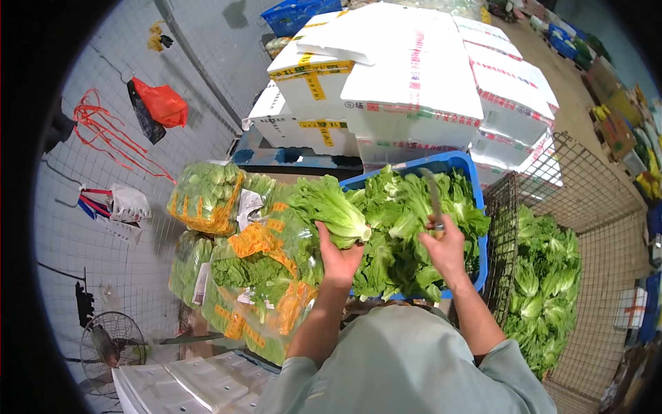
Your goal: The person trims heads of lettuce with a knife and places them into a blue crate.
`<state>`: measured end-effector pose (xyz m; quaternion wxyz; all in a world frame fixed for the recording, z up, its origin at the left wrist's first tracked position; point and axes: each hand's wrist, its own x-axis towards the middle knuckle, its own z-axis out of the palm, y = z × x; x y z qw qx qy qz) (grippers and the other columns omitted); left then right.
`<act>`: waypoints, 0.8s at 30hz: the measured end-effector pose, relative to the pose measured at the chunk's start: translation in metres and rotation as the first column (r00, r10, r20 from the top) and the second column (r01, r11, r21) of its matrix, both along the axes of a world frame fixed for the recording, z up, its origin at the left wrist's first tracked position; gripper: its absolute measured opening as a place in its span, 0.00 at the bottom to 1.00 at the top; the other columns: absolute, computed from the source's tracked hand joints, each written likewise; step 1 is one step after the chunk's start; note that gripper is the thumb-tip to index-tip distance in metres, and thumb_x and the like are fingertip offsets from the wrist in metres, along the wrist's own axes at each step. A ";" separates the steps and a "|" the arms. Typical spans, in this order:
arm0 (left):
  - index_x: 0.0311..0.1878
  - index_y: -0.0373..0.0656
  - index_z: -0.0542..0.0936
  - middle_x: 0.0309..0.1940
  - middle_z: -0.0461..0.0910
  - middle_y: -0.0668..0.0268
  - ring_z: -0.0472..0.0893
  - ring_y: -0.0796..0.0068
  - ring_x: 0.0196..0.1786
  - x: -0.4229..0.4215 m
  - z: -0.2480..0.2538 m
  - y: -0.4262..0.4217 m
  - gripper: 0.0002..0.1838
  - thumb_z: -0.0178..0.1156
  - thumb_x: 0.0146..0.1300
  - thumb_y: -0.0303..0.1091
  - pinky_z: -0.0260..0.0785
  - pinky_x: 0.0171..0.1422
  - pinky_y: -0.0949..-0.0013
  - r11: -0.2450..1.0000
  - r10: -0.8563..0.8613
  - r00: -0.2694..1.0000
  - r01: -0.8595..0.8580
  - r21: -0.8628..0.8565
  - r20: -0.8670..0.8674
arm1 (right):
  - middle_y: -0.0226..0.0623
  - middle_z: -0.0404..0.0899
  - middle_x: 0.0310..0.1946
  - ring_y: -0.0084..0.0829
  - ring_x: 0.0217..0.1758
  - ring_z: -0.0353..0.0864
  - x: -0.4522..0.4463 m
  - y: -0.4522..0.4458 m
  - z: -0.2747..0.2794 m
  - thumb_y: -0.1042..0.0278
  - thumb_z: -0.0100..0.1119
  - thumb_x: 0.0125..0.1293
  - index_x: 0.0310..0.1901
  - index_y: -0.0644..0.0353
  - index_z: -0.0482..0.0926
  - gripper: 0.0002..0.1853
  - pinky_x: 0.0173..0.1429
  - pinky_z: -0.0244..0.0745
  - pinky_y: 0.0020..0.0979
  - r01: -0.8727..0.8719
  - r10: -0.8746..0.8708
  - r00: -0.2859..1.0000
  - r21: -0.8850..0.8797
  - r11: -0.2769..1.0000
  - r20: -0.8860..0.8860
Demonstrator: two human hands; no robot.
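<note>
My left hand (pixel 340 257) is closed around a head of leafy green lettuce (pixel 329 209), its pale cut base pointing right. The lettuce is held over the left edge of a blue plastic crate (pixel 480 259). In my right hand (pixel 445 248) is a knife (pixel 434 199), its blade upright and pointing away from me, its handle wrapped in my fingers. More lettuce (pixel 394 252) fills the crate beneath both hands. The knife and the held lettuce are apart.
Bagged lettuce with orange print (pixel 258 255) is piled left of the crate. White foam boxes (pixel 412 83) are stacked behind it. On the right, a wire mesh cage (pixel 586 172) holds lettuce heads (pixel 541 276). A fan (pixel 112 347) and foam lids (pixel 196 383) stand at lower left.
</note>
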<state>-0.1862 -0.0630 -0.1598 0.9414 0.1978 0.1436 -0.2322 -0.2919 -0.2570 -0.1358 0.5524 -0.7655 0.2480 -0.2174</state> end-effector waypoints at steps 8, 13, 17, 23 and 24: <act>0.70 0.49 0.59 0.68 0.63 0.65 0.62 0.61 0.70 -0.038 0.010 -0.035 0.39 0.55 0.63 0.60 0.51 0.73 0.45 0.970 -0.241 0.913 0.234 0.061 0.330 | 0.40 0.80 0.40 0.37 0.42 0.82 0.011 0.032 0.002 0.73 0.67 0.52 0.55 0.65 0.73 0.26 0.46 0.77 0.34 -0.159 0.151 0.971 0.032 0.987 0.187; 0.72 0.53 0.55 0.70 0.61 0.64 0.61 0.57 0.71 -0.030 0.014 -0.008 0.45 0.65 0.57 0.56 0.54 0.72 0.42 0.926 -0.377 0.664 0.288 0.245 0.646 | 0.37 0.79 0.28 0.22 0.22 0.79 -0.008 0.002 0.027 0.67 0.62 0.64 0.52 0.68 0.70 0.19 0.20 0.70 0.19 -0.335 0.104 0.929 0.688 0.643 0.355; 0.70 0.50 0.61 0.68 0.63 0.65 0.62 0.59 0.70 -0.003 -0.011 -0.010 0.56 0.74 0.38 0.61 0.55 0.73 0.47 0.899 -0.439 0.748 0.356 0.257 0.498 | 0.41 0.80 0.28 0.25 0.21 0.79 -0.011 -0.001 0.022 0.63 0.55 0.67 0.46 0.66 0.71 0.14 0.19 0.70 0.21 -0.383 0.254 0.919 0.842 0.381 0.302; 0.62 0.46 0.72 0.62 0.72 0.65 0.66 0.61 0.67 0.002 -0.014 -0.022 0.40 0.76 0.45 0.46 0.51 0.75 0.50 0.948 -0.297 0.891 0.318 -0.004 0.344 | 0.47 0.82 0.31 0.25 0.18 0.77 -0.005 0.022 0.011 0.61 0.54 0.67 0.45 0.67 0.73 0.15 0.18 0.69 0.22 -0.259 0.273 0.952 0.840 0.477 0.139; 0.62 0.46 0.72 0.62 0.72 0.65 0.66 0.61 0.67 -0.001 -0.017 -0.020 0.40 0.76 0.45 0.46 0.51 0.75 0.50 0.948 -0.299 0.891 0.318 -0.001 0.341 | 0.41 0.80 0.27 0.23 0.18 0.76 -0.007 0.023 0.010 0.62 0.56 0.66 0.43 0.64 0.73 0.13 0.18 0.68 0.21 -0.197 0.227 0.971 0.764 0.615 0.067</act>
